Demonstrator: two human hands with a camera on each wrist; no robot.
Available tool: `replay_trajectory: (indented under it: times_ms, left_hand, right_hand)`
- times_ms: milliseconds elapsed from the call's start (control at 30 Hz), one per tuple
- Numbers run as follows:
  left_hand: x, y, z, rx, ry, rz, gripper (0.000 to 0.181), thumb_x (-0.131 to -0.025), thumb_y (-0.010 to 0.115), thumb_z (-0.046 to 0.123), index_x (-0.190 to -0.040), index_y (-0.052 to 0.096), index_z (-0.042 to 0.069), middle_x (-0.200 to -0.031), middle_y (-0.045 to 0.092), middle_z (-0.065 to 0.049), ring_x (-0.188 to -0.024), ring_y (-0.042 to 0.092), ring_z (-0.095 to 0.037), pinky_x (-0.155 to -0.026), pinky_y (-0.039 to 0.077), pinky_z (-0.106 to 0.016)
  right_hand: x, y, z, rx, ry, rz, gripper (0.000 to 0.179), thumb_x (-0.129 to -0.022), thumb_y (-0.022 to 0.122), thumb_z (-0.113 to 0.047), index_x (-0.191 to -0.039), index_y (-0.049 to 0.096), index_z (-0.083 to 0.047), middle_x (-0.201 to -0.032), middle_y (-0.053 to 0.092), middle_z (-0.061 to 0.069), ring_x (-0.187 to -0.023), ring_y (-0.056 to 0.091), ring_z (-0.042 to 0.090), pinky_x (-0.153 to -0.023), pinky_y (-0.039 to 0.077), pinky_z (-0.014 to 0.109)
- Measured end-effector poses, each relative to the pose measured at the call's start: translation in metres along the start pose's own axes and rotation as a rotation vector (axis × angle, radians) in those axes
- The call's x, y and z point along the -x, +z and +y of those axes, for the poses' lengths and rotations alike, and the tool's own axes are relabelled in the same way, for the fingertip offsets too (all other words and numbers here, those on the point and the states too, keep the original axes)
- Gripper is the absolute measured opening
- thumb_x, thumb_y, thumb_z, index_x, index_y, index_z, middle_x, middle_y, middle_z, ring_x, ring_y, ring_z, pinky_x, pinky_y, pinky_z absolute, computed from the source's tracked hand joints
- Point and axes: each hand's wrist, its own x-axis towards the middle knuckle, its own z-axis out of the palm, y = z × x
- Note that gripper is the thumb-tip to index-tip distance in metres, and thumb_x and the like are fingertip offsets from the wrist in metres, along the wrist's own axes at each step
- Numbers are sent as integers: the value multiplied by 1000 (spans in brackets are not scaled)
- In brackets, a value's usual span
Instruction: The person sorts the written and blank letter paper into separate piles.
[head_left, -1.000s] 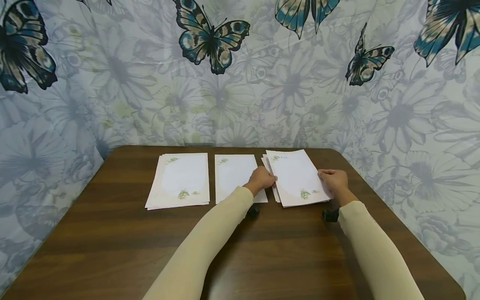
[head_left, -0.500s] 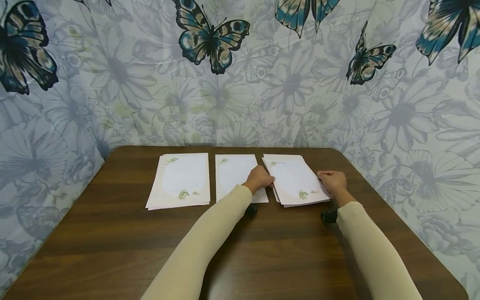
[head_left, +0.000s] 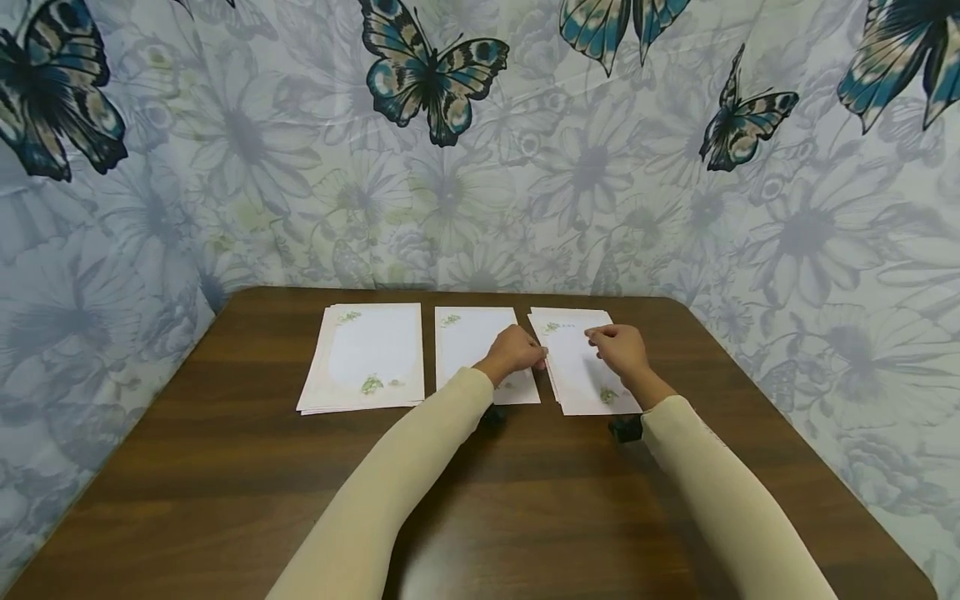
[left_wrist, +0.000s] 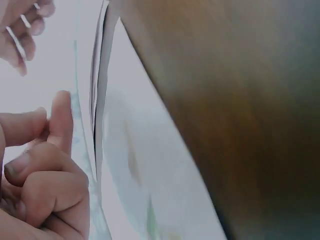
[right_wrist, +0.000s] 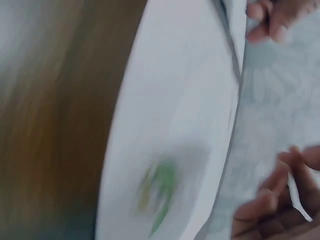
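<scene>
A stack of white sheets (head_left: 573,367), printed with small green leafy pictures, lies on the right of the table. At its left edge my left hand (head_left: 513,350) has its fingers bent; whether paper lies between them cannot be seen. My right hand (head_left: 618,350) hovers over the stack's right side, fingers loosely bent, holding nothing visible. In the left wrist view, the left thumb and index finger (left_wrist: 61,120) come close together beside the layered paper edges (left_wrist: 97,75). The right wrist view shows the right hand (right_wrist: 280,200) beyond a blurred sheet (right_wrist: 170,100).
Left of the stack lies a single-looking sheet (head_left: 461,342), partly covered by the left hand. Farther left is another stack of similar sheets (head_left: 375,358). Everything lies on a brown wooden table (head_left: 225,467); behind it stands a wall (head_left: 300,167) with butterflies and flowers.
My right hand has left the stack's right edge and moved left over the top sheet. The stack's top sheet slid nearer and lies more squarely. My left hand has barely moved.
</scene>
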Motion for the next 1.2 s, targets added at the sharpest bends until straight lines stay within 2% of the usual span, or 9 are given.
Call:
replay_trajectory:
  times_ms: [200,300,400,500,600,733,867,1000,1200]
  left_hand:
    - [1,-21,-23,49,-17,0,27,-97,60,32,-101,78,11,-96,77,1,-97,67,-20,-82,54,-34]
    - [5,-38,-32,-45,-31,18,31,-97,58,33,-101,78,10,-98,76,-1,-88,66,-18,-73,52,-31]
    - [10,-56,-39,-207,-63,33,29,-96,54,28,-91,73,6,-86,68,-3,-70,55,-16,-59,44,-28]
    - [13,-69,-44,-370,-102,31,19,-92,53,21,-82,63,8,-72,54,-1,-59,43,-14,-50,35,-26]
    - [16,-78,-49,-486,-129,7,13,-93,54,17,-85,62,9,-63,45,1,-54,39,-13,-47,34,-25]
    - [21,-85,-55,-546,-140,0,14,-94,55,14,-93,67,7,-60,42,2,-54,40,-13,-48,36,-26]
    - [24,-88,-57,-563,-132,0,13,-93,55,14,-89,66,9,-63,45,1,-57,42,-14,-52,38,-29]
    - [26,-89,-60,-600,-124,-4,14,-92,55,15,-82,64,12,-69,51,0,-61,45,-15,-54,39,-30]
    - [32,-87,-65,-642,-120,16,14,-91,57,18,-81,65,12,-87,65,-2,-68,50,-15,-58,46,-33]
  right_hand:
    - [-2,29,-19,51,-16,-200,41,-100,50,-28,-130,62,-1,-128,63,20,-93,65,27,-66,49,30]
    - [-2,41,-26,27,-11,-263,42,-99,51,-27,-131,61,-2,-128,63,20,-86,65,21,-60,46,26]
    - [-1,47,-32,14,4,-329,44,-100,51,-29,-134,57,-2,-130,62,21,-85,66,19,-60,45,26]
    - [1,51,-34,33,17,-330,43,-100,50,-29,-134,57,-4,-128,63,19,-84,66,19,-59,44,26]
    - [2,53,-37,56,14,-304,41,-100,49,-29,-131,59,-4,-125,64,17,-84,65,19,-58,44,26]
    - [1,57,-40,37,1,-298,41,-99,50,-30,-129,59,-3,-124,65,18,-86,67,21,-56,42,25]
    - [-1,64,-42,-19,15,-299,42,-98,51,-29,-130,59,-3,-124,65,19,-85,68,23,-53,39,24]
    - [-3,73,-43,-131,76,-328,47,-99,50,-30,-136,53,-2,-128,65,17,-77,65,14,-55,41,24]
    - [-1,88,-47,-563,186,-436,58,-103,49,-35,-151,33,-7,-119,71,6,-65,54,7,-57,42,21]
